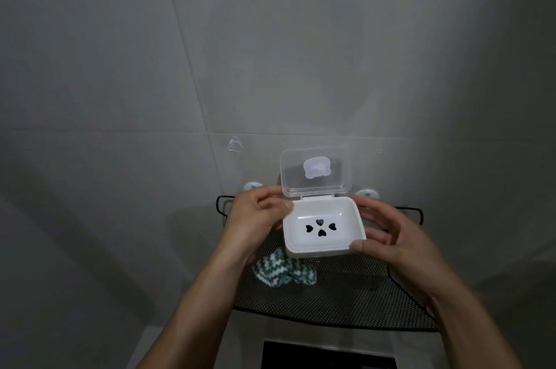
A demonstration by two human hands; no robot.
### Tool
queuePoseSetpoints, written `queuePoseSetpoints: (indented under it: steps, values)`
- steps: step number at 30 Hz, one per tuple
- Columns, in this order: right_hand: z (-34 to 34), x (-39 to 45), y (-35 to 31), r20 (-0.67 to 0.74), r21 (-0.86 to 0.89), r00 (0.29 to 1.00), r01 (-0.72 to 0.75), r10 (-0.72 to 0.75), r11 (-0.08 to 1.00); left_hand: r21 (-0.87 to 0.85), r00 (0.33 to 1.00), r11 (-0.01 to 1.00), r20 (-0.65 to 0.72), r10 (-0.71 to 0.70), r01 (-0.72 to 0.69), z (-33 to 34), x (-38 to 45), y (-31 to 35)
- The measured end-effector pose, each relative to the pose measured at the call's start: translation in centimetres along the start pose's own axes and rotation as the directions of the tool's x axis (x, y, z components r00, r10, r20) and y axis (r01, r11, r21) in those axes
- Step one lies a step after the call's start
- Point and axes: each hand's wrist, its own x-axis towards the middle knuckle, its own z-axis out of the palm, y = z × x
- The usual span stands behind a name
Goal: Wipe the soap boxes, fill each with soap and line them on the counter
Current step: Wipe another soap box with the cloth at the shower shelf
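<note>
White plastic, the soap box (323, 228) sits in mid-air above a black mesh shelf (340, 299), its clear lid (316, 171) hinged upright at the far side and four heart-shaped holes in its bare floor. The left hand (255, 218) grips its left end with curled fingers, and the right hand (391, 242) pinches its right end, thumb on the near corner. A green-and-white cloth (279, 274) lies on the shelf just below the box, before a grey tiled wall (180, 67).

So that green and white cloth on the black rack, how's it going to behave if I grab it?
The cloth lies crumpled in soft folds, so it will probably droop and bunch rather than hold any shape. It looks knitted and thin, so likely light. Its loops might snag on the mesh rack, so lifting is likely safer than dragging.
</note>
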Motion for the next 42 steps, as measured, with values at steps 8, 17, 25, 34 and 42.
queuePoseSetpoints:
  steps: [8, 17, 25, 34, 42]
  values:
    - [0.5, 0.2, 0.0, -0.005, 0.263, 0.963, -0.259, 0.270, 0.929, 0.041, 0.998, 0.999, 0.055, 0.005, -0.008, 0.2, -0.2, 0.1]
    - [-1.4, -0.3, 0.0, -0.141, 0.319, 0.938, -0.260, 0.317, 0.912, 0.775, 0.957, 0.598, 0.286, -0.047, -0.203, -1.2, 1.5, -4.4]
    - [-1.7, -0.9, -0.2, -0.180, 0.344, 0.939, -0.221, 0.294, 0.913, 0.900, 0.828, 0.311, 0.414, -0.379, -0.307, 0.4, 1.4, -8.1]
    - [-2.0, -1.0, -0.2, -0.203, 0.326, 0.943, -0.188, 0.262, 0.927, 0.750, 0.987, 0.661, 0.117, -0.107, -0.017, -1.1, 1.3, -4.5]
    - [0.5, 0.2, 0.2, -0.203, 0.336, 0.956, -0.135, 0.212, 0.932, 0.645, 0.882, 0.699, -0.081, 0.464, -0.309, 1.3, -1.6, 2.4]
